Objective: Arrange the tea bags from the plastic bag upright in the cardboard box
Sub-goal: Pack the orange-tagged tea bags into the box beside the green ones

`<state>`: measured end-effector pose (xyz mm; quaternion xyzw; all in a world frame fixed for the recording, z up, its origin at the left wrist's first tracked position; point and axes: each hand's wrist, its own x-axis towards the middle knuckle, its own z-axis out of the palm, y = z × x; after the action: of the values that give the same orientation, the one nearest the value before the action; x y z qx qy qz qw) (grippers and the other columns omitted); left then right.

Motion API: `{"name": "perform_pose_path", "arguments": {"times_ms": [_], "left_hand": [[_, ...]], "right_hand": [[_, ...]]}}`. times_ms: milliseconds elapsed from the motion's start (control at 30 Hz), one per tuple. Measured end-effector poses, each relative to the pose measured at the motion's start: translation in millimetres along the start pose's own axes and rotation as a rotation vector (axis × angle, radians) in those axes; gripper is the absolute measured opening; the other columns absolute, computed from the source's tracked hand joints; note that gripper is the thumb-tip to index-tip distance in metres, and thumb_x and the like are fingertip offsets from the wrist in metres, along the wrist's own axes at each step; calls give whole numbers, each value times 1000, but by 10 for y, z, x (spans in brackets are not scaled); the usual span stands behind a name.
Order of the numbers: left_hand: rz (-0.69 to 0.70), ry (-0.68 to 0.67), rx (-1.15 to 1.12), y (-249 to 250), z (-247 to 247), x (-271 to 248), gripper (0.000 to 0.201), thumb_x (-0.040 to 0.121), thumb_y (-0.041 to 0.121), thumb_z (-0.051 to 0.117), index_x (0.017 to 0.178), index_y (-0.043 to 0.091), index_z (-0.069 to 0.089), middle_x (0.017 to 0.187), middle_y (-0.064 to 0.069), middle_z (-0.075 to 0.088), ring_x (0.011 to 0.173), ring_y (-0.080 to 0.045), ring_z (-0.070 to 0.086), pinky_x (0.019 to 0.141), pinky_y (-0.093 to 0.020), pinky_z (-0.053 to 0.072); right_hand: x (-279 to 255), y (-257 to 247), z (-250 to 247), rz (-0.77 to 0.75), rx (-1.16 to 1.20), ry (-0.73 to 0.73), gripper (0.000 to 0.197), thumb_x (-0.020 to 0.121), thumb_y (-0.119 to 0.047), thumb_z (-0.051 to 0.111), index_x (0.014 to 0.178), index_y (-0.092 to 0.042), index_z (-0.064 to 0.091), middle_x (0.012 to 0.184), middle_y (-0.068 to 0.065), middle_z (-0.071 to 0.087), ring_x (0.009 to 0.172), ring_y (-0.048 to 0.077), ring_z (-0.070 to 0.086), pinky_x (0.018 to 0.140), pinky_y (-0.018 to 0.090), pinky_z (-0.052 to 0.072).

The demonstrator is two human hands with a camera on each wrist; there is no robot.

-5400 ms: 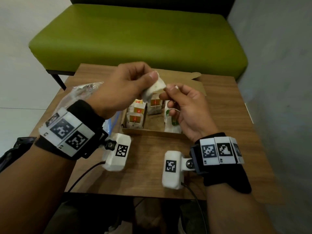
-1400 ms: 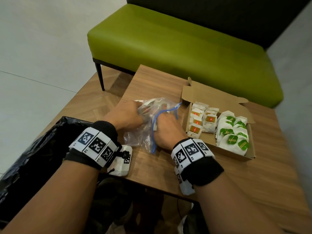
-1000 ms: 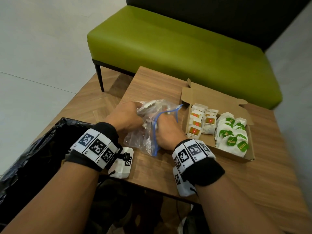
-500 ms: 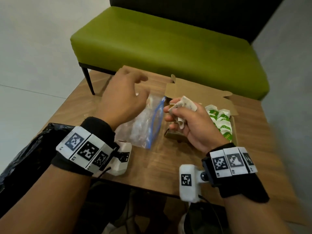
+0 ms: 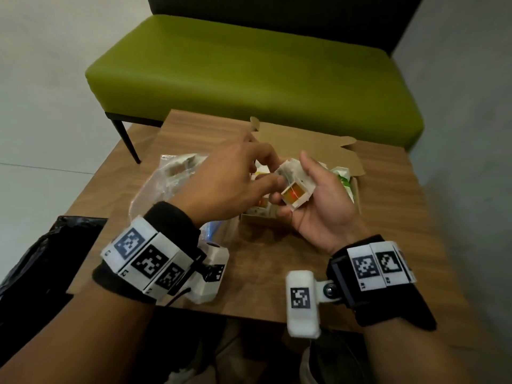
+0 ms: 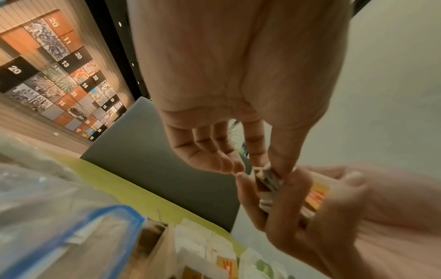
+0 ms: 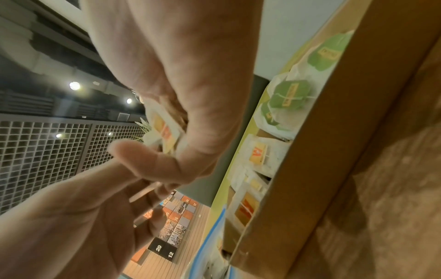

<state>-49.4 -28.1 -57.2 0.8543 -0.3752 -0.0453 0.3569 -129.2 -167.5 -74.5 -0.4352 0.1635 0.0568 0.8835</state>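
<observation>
While both hands meet above the cardboard box [image 5: 352,159]:
Right hand [image 5: 318,209]: cradles a small stack of orange-labelled tea bags [image 5: 295,187], fingers curled round it.
Left hand [image 5: 227,184]: thumb and forefinger pinch the stack's edge.
Plastic bag [image 5: 160,184]: on the wooden table [image 5: 263,273], left of the box.

The right hand [image 5: 318,206] cups a small stack of tea bags [image 5: 296,187] (orange tag facing up) above the cardboard box [image 5: 318,145], while the left hand [image 5: 230,184] pinches the stack's near edge. The plastic bag [image 5: 163,184] lies on the table [image 5: 263,273], left of the box.
</observation>
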Motion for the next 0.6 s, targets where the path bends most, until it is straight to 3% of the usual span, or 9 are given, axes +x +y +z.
{"name": "perform_pose_path", "arguments": {"times_ms": [133, 233, 333, 433, 533, 600], "left_hand": [[-129, 133, -163, 49, 86, 78, 15, 87, 35, 70, 81, 23, 63, 78, 11, 64, 68, -5, 61, 61, -22, 49], [-220, 154, -344, 81, 118, 107, 14, 89, 25, 67, 85, 13, 63, 80, -5, 69, 72, -20, 68, 66, -41, 60], [-288, 123, -483, 146, 125, 114, 7, 91, 11, 63, 98, 10, 63, 79, -10, 70, 65, -16, 70, 60, -31, 58], [-284, 95, -496, 246, 138, 134, 19, 92, 6, 56, 108, 15, 61, 76, -7, 71, 66, -16, 73, 62, -33, 60], [-278, 83, -467, 313, 165, 167, 10, 95, 12, 56, 101, 17, 61, 85, -10, 73, 69, -19, 73, 62, -36, 61], [-189, 110, -267, 316, 194, 213, 5, 94, 24, 62, 92, 21, 65, 87, -3, 70, 72, -15, 70, 62, -36, 57]], "right_hand": [[-21, -20, -64, -30, 41, 51, 46, 102, -47, 44, 114, -9, 67, 90, 7, 69, 74, 16, 64, 53, 23, 53], [-62, -36, -87, -99, 32, 44, 44, 91, -38, 60, 123, -7, 63, 94, 7, 72, 76, 14, 68, 58, 22, 56], [-69, -26, -130, -190, -27, 146, 35, 96, -13, 63, 128, -1, 60, 93, 5, 72, 72, 10, 68, 59, 20, 56], [-66, -22, -175, -249, -62, 192, 27, 98, -7, 61, 124, -2, 62, 94, 6, 69, 73, 9, 65, 57, 19, 53], [-81, -27, -194, -267, -66, 163, 22, 99, -9, 59, 121, -7, 64, 97, 5, 69, 78, 10, 63, 58, 20, 52], [-70, -26, -215, -271, -46, 169, 24, 100, -7, 58, 123, -4, 63, 88, 2, 68, 72, 8, 61, 58, 19, 52]]}}
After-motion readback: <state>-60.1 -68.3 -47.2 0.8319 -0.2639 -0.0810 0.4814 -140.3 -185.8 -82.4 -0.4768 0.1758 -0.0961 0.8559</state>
